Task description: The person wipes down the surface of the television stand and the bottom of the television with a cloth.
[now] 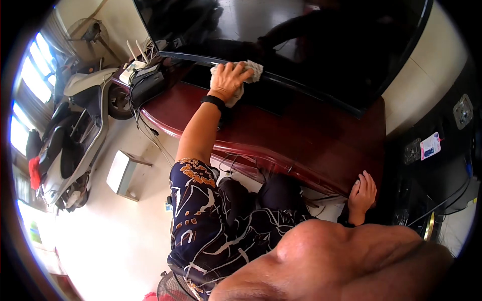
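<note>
My left hand (230, 81), with a black band on its wrist, is closed over a crumpled light-coloured cloth (255, 69). It presses the cloth against the lower frame of a large black television (321, 45). Beneath the screen is a glossy dark-red cabinet (301, 135). Over on the right, my right hand (362, 194) lies by the cabinet's front edge with its fingers stretched out, holding nothing. Its wrist is partly hidden by the skin close to the camera.
A white router (133, 70) and a dark box (148, 85) sit at the cabinet's left end, with cables (145, 128) hanging down. On the floor are a small white stool (123, 173) and a scooter (83, 130). Dark equipment (427, 175) stands at right.
</note>
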Demonstrator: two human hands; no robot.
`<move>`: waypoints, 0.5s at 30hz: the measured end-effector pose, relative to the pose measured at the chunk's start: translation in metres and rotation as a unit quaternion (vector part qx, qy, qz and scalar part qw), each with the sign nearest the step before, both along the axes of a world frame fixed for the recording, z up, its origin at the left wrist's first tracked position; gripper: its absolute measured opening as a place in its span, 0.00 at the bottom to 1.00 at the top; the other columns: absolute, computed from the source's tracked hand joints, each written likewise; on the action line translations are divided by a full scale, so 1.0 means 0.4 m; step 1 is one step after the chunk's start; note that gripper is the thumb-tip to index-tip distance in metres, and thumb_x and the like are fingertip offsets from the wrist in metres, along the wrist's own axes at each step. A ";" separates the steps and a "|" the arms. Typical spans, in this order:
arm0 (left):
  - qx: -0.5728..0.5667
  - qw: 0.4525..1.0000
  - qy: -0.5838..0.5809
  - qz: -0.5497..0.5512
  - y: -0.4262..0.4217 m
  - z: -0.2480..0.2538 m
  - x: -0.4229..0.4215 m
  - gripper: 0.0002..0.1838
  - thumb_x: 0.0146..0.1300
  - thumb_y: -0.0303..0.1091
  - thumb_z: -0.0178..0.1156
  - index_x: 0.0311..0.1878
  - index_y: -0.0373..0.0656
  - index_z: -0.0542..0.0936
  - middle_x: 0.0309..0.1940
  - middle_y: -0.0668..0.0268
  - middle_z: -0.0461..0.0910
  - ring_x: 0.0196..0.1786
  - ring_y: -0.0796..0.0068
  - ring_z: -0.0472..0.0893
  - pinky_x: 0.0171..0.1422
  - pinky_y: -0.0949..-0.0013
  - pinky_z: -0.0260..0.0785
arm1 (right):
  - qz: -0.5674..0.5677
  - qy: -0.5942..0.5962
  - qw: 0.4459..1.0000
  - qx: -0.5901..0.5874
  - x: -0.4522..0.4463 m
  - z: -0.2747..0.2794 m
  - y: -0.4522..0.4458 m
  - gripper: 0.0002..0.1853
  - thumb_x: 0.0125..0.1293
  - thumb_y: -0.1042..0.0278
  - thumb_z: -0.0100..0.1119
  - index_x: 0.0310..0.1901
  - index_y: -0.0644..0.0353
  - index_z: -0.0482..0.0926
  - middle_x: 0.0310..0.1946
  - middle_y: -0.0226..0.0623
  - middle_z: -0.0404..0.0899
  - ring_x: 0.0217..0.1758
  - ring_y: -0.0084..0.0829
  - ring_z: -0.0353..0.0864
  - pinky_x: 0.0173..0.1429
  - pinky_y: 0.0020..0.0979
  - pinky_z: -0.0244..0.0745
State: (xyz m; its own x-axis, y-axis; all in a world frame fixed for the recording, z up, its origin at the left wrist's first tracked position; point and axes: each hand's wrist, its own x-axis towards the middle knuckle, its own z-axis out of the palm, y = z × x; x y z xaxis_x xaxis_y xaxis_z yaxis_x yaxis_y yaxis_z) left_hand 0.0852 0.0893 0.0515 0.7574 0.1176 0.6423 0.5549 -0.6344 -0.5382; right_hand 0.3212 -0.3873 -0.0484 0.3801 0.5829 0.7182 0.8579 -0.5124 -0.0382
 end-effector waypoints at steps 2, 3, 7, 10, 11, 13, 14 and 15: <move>-0.034 0.999 -0.011 0.038 0.032 0.002 -0.035 0.25 0.56 0.30 0.58 0.56 0.66 0.71 0.53 0.74 0.73 0.46 0.69 0.75 0.49 0.62 0.66 | -0.003 0.003 1.000 -0.001 0.002 -0.003 -0.002 0.11 0.64 0.71 0.53 0.44 0.62 0.81 0.52 0.39 0.80 0.57 0.42 0.77 0.63 0.42 0.69; -0.038 0.998 -0.023 0.046 0.047 0.000 -0.048 0.25 0.56 0.29 0.58 0.57 0.65 0.71 0.54 0.73 0.73 0.47 0.69 0.75 0.49 0.62 0.66 | -0.003 0.006 1.000 -0.001 0.003 -0.003 -0.002 0.11 0.63 0.72 0.53 0.44 0.63 0.82 0.51 0.40 0.80 0.57 0.43 0.77 0.63 0.42 0.69; -0.053 0.995 -0.068 0.055 0.101 -0.025 -0.076 0.27 0.54 0.28 0.59 0.57 0.64 0.72 0.56 0.72 0.73 0.49 0.67 0.75 0.49 0.61 0.65 | -0.006 0.002 1.000 -0.002 0.003 -0.006 -0.002 0.11 0.63 0.72 0.53 0.44 0.64 0.82 0.51 0.41 0.80 0.57 0.43 0.77 0.63 0.42 0.69; -0.082 0.990 -0.107 0.048 0.131 -0.039 -0.089 0.27 0.53 0.28 0.59 0.57 0.62 0.72 0.57 0.71 0.73 0.49 0.66 0.75 0.49 0.61 0.65 | -0.005 0.002 1.000 -0.009 0.002 -0.002 -0.003 0.11 0.63 0.73 0.52 0.43 0.64 0.82 0.51 0.41 0.81 0.57 0.44 0.77 0.63 0.42 0.69; -0.078 0.989 -0.116 0.051 0.140 -0.042 -0.096 0.26 0.53 0.28 0.60 0.57 0.61 0.73 0.57 0.72 0.74 0.49 0.66 0.75 0.48 0.61 0.65 | -0.003 0.003 1.000 -0.010 0.002 -0.002 -0.004 0.11 0.63 0.73 0.51 0.44 0.64 0.81 0.51 0.41 0.81 0.57 0.44 0.77 0.63 0.42 0.69; -0.101 0.983 -0.139 0.066 0.161 -0.045 -0.113 0.23 0.56 0.29 0.59 0.56 0.59 0.74 0.55 0.73 0.75 0.48 0.67 0.76 0.47 0.60 0.66 | -0.001 0.004 1.000 -0.016 0.001 -0.002 -0.006 0.12 0.63 0.73 0.51 0.44 0.65 0.81 0.51 0.42 0.81 0.57 0.45 0.77 0.63 0.42 0.69; -0.113 0.978 -0.155 0.080 0.170 -0.045 -0.123 0.21 0.58 0.29 0.59 0.56 0.58 0.74 0.55 0.73 0.76 0.48 0.67 0.77 0.47 0.59 0.66 | -0.005 0.012 1.000 -0.010 -0.002 -0.002 -0.005 0.12 0.64 0.73 0.51 0.44 0.65 0.81 0.51 0.41 0.81 0.57 0.45 0.77 0.63 0.42 0.69; -0.142 0.970 -0.170 0.100 0.186 -0.046 -0.133 0.18 0.61 0.31 0.57 0.55 0.58 0.74 0.54 0.74 0.77 0.46 0.66 0.78 0.46 0.58 0.67 | -0.007 0.021 1.000 -0.003 -0.004 -0.003 -0.004 0.12 0.64 0.73 0.50 0.45 0.65 0.81 0.52 0.41 0.81 0.57 0.44 0.77 0.63 0.41 0.68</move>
State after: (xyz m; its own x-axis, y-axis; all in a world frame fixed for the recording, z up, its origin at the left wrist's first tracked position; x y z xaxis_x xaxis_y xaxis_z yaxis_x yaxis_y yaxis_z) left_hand 0.0322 0.1636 0.0331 0.4512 0.4487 0.7715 0.7973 -0.5911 -0.1225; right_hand 0.3198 -0.3889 -0.0497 0.4184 0.5815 0.6977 0.8478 -0.5255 -0.0705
